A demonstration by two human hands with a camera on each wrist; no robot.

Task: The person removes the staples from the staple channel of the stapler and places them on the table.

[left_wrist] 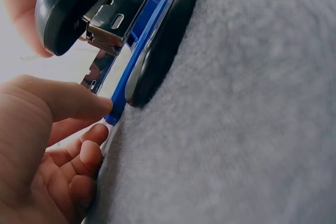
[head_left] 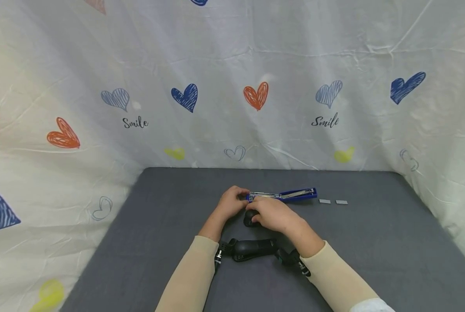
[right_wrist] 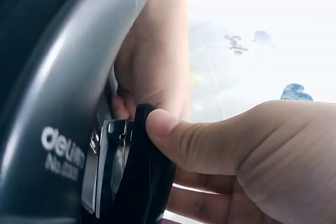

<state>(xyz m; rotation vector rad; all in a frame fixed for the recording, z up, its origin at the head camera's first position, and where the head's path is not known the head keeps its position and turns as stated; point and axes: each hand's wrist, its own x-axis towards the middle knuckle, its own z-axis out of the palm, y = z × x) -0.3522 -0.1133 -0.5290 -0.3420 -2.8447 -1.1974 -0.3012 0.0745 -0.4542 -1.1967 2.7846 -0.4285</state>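
Note:
A blue stapler [head_left: 298, 194] lies opened out on the table, its metal parts showing along its length. At its left end my left hand [head_left: 232, 203] grips it, the thumb [left_wrist: 79, 100] against the blue edge and the other fingers curled. My right hand [head_left: 273, 214] holds a small dark object [head_left: 251, 218] just in front of the blue stapler; in the right wrist view the thumb presses on its black side [right_wrist: 149, 166], beside a metal part. Its exact kind cannot be told. Nearer my body lies a black stapler [head_left: 253, 248], lettered "deli".
Two small grey staple strips [head_left: 324, 201] lie to the right of the blue stapler. The dark grey table [head_left: 373, 251] stretches around both arms, up to a white curtain [head_left: 217, 65] printed with hearts. Straps with dark devices [head_left: 295, 258] sit on my wrists, near the black stapler.

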